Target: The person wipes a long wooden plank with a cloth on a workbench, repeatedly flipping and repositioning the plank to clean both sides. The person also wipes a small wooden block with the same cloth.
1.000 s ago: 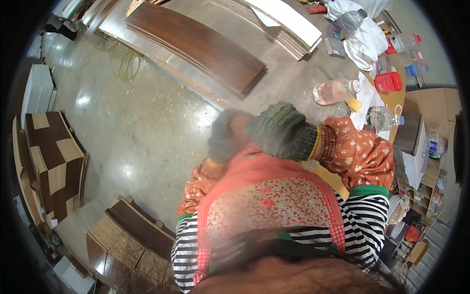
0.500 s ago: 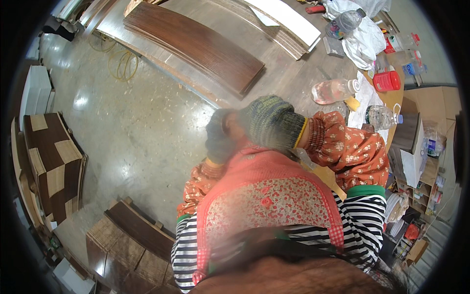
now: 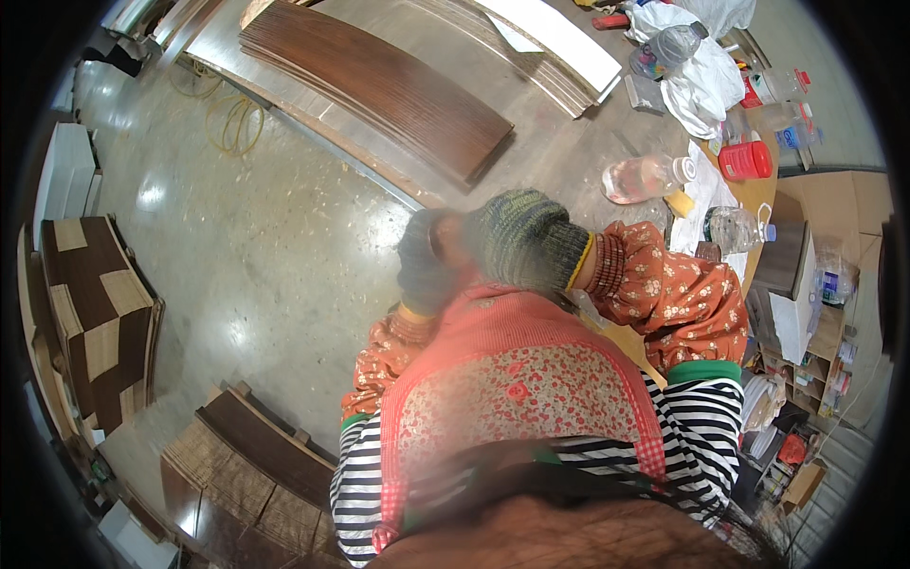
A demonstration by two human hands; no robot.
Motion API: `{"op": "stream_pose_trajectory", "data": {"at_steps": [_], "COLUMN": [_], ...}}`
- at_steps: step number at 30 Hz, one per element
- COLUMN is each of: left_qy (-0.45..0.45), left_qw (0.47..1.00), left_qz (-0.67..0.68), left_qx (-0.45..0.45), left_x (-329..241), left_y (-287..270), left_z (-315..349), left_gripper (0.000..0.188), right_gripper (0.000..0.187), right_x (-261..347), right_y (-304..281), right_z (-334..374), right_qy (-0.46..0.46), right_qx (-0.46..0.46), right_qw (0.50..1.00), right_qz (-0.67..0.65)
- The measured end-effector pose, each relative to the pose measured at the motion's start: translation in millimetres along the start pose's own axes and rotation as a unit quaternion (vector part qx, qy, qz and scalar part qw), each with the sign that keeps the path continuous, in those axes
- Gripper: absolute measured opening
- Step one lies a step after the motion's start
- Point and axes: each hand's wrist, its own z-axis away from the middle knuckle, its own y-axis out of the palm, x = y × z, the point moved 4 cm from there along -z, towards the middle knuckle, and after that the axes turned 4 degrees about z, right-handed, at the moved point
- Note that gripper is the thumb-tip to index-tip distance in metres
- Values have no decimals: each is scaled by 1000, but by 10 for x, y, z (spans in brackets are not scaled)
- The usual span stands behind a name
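Note:
My right hand (image 3: 526, 237), in a dark grey-green knitted glove with a yellow edge, is curled closed in front of my chest. Close against it on the left is my left hand (image 3: 423, 270), in a similar glove and also bent inward. Between them a brownish-red patch shows through a blur, and I cannot make out what it is. Whatever the fingers hold is hidden. Just below both hands hangs a coral apron (image 3: 502, 327) with a flowered panel. Orange flowered sleeves cover my forearms.
Beyond my hands, a stack of dark brown wood-grain boards (image 3: 379, 81) lies on a worktable (image 3: 559, 156), with white boards (image 3: 559, 43) behind. A clear bottle (image 3: 645, 178) and a red-lidded jar (image 3: 745, 160) stand at right. Board stacks (image 3: 100, 313) line the left; a yellow hose (image 3: 237, 128) is on the floor.
Both hands stay together in nearly the same place and pose. The view has shifted only slightly.

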Motion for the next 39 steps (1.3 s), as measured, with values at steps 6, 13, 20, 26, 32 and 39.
{"op": "stream_pose_trajectory", "data": {"at_steps": [6, 13, 20, 26, 32, 39], "left_qy": [2, -52, 80, 58, 74, -1], "left_qw": [1000, 995, 995, 998, 997, 997], "left_qz": [4, 82, 0, 29, 4, 72], "left_qx": [-29, 1, -64, -25, -2, 37], "left_x": [35, -59, -281, -336, -294, -80], "left_y": [-18, -12, -10, 9, 28, 28], "left_z": [-6, -8, -132, -159, -131, -38], "left_gripper": [33, 36, 25, 31, 31, 37], "right_gripper": [37, 29, 42, 38, 33, 18], "right_x": [142, 60, 241, 237, 284, 185], "right_y": [-188, -84, 110, 78, -16, -470], "right_z": [-17, -96, 98, 177, 114, -1], "right_qy": [189, 270, 119, 36, -92, -31], "right_qx": [168, 243, 109, 82, 45, 59], "right_qw": [942, 930, 793, 869, 738, 961], "right_qz": [222, 62, 587, 486, 666, 267]}}
